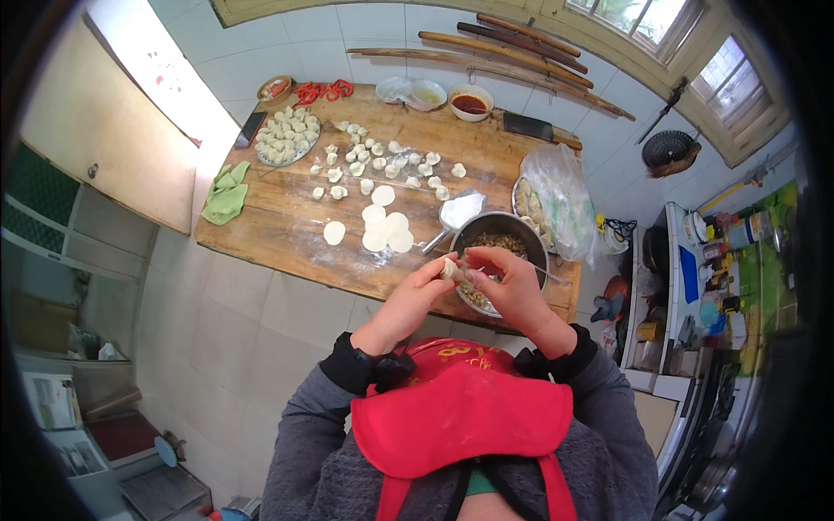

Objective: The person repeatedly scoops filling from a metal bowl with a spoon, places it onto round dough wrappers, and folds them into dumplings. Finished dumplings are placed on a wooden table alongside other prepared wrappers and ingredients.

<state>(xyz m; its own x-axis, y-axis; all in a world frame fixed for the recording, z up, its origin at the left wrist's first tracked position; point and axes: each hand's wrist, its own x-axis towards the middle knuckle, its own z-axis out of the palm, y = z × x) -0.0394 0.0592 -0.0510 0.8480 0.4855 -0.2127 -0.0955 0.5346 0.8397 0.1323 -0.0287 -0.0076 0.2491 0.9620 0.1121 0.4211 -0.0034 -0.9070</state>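
Note:
My left hand (417,290) holds a dumpling (449,269) between thumb and fingers, over the near rim of a metal pot (542,251) of chopped filling (498,245). Beside it my right hand (511,286) has its fingertips close to the dumpling's right side; whether it grips it I cannot tell. Round dough wrappers (386,231) lie on the floured wooden table (273,228), several overlapping, one apart at left. Behind them are pieces of dough or small dumplings (378,163). A scoop of flour (462,210) leans at the pot's left. A plate of dumplings (288,137) stands back left.
A plastic bag (560,202) partly covers a tray of dumplings (531,205) at the right. Along the back stand a bowl of red sauce (470,104), other bowls (428,94) and a cleaver (528,126). A green cloth (226,194) lies at the left edge.

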